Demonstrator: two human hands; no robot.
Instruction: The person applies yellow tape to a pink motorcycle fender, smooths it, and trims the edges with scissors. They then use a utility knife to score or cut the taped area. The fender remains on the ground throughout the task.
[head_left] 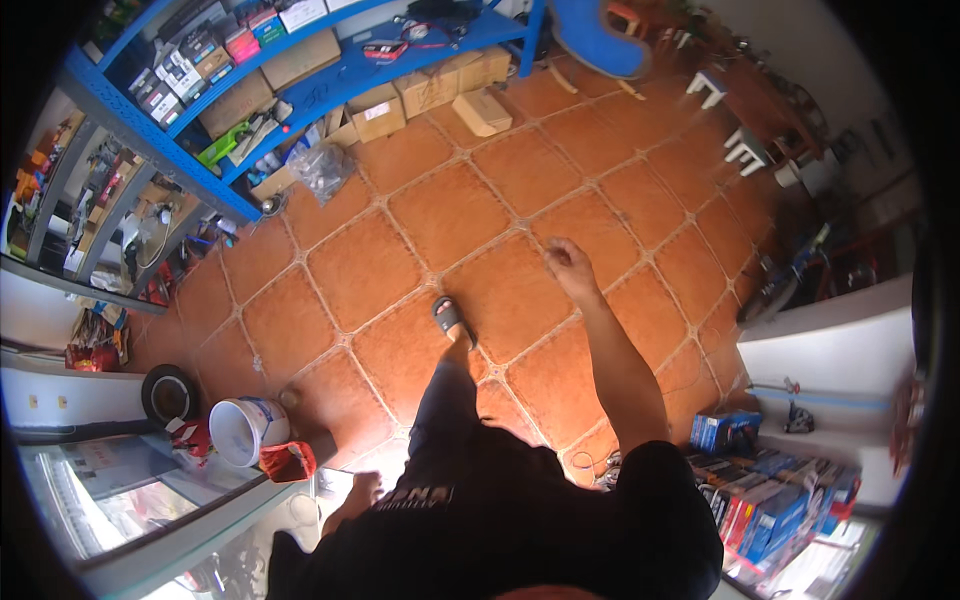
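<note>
My right hand (570,265) is stretched out ahead over the tiled floor (510,300), its fingers loosely curled. Nothing shows in it, and it touches nothing. Low at my left side is my left hand (364,492), small and partly blurred in bright light; how its fingers are held does not show clearly. The nearest things to it are a red container (288,462) and a white bucket (238,432). One foot in a dark sandal (452,318) is set forward on the tiles.
Blue metal shelving (160,130) with boxes runs along the far left. Cardboard boxes (482,112) and a clear plastic bag (322,172) lie by it. A tire (170,394) leans at left. White-legged stools (744,150) stand far right; stacked boxes (770,500) sit near right.
</note>
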